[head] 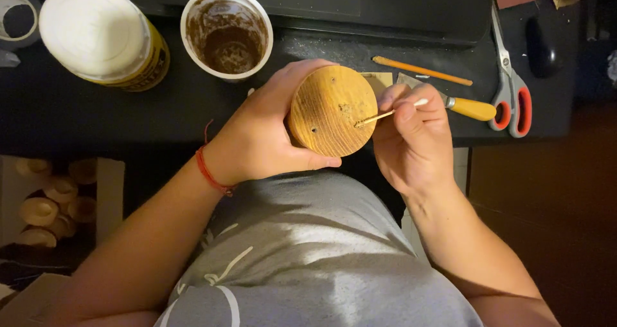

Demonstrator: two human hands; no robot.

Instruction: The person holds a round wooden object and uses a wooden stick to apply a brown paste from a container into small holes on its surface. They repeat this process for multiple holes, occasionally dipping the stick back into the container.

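Head view: left hand wraps a round wooden block held over the black table's front edge. Right hand pinches 1 thin stick, tip on the block's face; scissors lie near the right edge.

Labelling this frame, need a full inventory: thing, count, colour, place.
wooden block: 1, tan, round, centre, held above the table edge
thin stick: 1, pale, tip on the block's face
cup: 1, white, brown residue inside, top centre
jar: 1, yellow with white lid, top left
pencil: 1, orange-tan, on the table
yellow-handled tool: 1, right of the block
scissors: 1, red and grey handles, top right
tape roll: 1, dark, top-left corner
wooden pieces: several, pale, in a box, lower left
left hand: red wrist cord, grip around the block
right hand: grip on the stick
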